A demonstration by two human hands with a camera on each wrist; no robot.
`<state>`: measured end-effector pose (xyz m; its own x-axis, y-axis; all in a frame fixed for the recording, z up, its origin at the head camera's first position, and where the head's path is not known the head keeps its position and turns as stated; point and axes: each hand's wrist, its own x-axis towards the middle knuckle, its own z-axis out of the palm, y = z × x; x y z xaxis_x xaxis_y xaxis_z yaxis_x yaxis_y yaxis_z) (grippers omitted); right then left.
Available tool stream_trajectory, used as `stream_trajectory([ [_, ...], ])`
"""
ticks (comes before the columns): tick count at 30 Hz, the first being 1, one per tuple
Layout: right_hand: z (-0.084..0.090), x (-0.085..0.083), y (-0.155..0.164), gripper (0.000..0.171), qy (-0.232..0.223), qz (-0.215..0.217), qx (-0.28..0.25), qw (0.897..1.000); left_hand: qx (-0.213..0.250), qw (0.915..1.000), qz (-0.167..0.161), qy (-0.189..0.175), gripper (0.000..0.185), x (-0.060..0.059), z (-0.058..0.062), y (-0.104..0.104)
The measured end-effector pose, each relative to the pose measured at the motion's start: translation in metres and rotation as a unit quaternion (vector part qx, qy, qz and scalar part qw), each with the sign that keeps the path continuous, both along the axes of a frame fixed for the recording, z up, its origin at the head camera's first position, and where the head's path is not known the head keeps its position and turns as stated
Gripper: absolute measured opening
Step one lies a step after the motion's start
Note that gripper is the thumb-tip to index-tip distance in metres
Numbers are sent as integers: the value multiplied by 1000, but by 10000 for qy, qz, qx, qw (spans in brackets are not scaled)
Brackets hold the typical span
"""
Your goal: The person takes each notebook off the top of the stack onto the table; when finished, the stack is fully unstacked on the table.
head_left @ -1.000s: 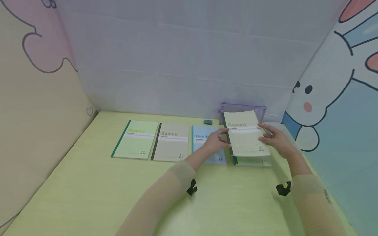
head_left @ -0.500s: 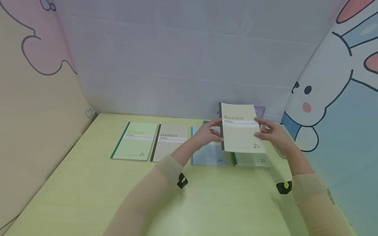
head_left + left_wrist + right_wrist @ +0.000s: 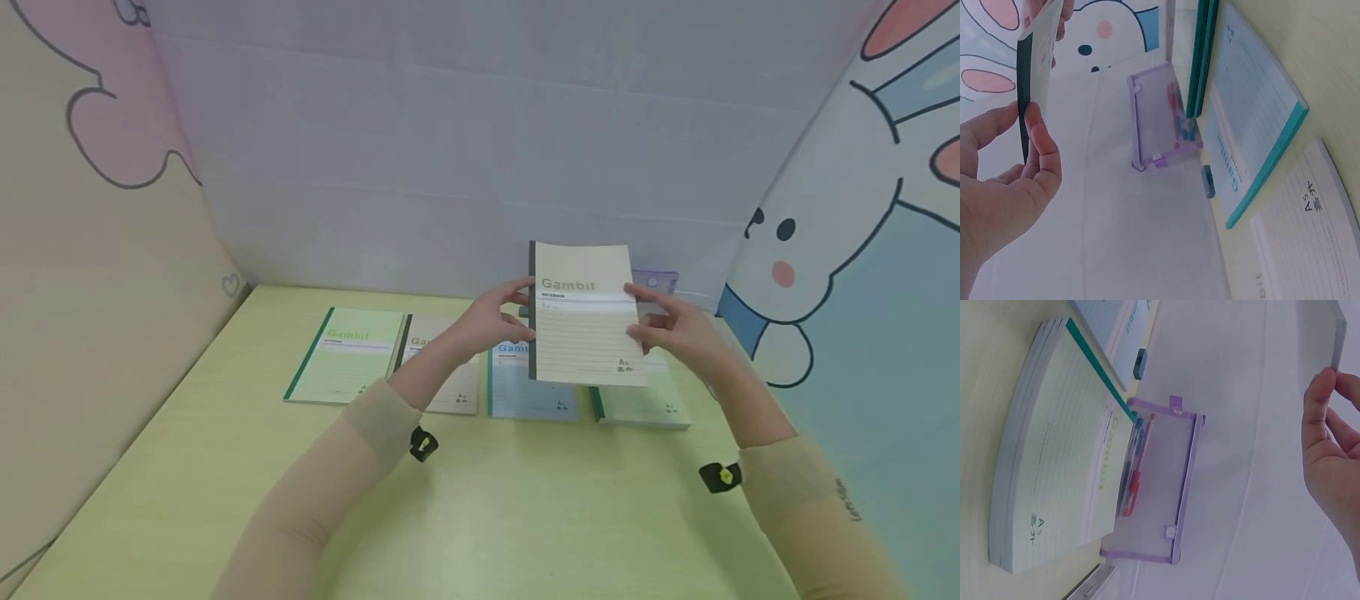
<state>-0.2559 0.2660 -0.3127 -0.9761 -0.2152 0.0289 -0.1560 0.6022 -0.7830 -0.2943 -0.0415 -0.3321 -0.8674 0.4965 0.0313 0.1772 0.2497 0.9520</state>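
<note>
Cartoon-printed walls (image 3: pixel 862 333) flank a pale green bench (image 3: pixel 525 517) as a person holds a cream notebook (image 3: pixel 585 333) well above it. Left hand (image 3: pixel 487 321): fingers nearly together, pinching the notebook's dark spine (image 3: pixel 532 310). Right hand (image 3: pixel 675 329): thumb and fingers pinching the opposite edge. From the head, the cover partly blocks a blue notebook (image 3: pixel 532 402) and a green pile (image 3: pixel 645 402); the right wrist view reveals several notebooks in that pile and a red pen (image 3: pixel 1132 495) inside a purple pouch (image 3: pixel 1166 481). Compared with one second earlier, the cream notebook is higher and farther left.
</note>
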Motion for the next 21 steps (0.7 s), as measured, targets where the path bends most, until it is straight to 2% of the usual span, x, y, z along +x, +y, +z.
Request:
stream_trajectory([
  [8,7,5,-29,66,335,546,-876,9941,-188,9996,108,197,81,8,15,-32],
  [14,9,10,-55,65,392,531,-1207,9905,-384,9981,244,420,79,18,28,-61],
  [21,11,18,-88,65,298,660,-1920,9787,-520,9964,323,581,76,27,37,-93],
])
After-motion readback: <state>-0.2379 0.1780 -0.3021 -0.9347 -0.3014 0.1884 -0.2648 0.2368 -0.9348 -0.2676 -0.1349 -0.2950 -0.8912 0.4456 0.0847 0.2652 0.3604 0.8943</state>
